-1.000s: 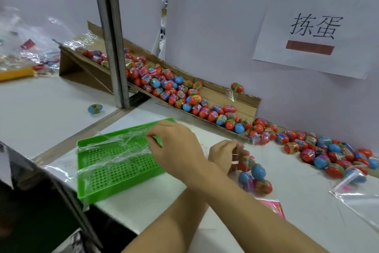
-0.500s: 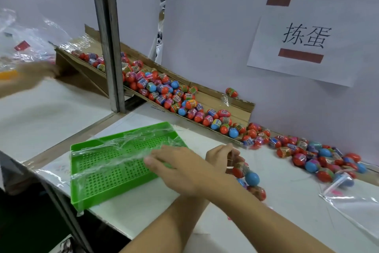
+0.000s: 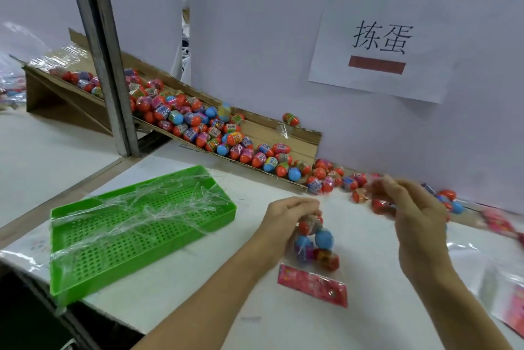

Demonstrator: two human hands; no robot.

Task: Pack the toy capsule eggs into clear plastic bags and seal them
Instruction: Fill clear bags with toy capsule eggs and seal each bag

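Eggs point(image 3: 314, 239) are sitting in a clear bag point(image 3: 313, 270) on the table point(image 3: 368, 250); the left hand point(image 3: 286, 216) is pinching its mouth, probably holding it open, while the right hand point(image 3: 411, 202), loosely curled, is hovering over loose eggs point(image 3: 334, 179), likely picking another, though its grip is blurred.

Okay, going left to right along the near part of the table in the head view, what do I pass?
Green tray covered with clear film → left hand gripping the bag of eggs → right hand, blurred, reaching toward the loose eggs → clear bags at the right edge.
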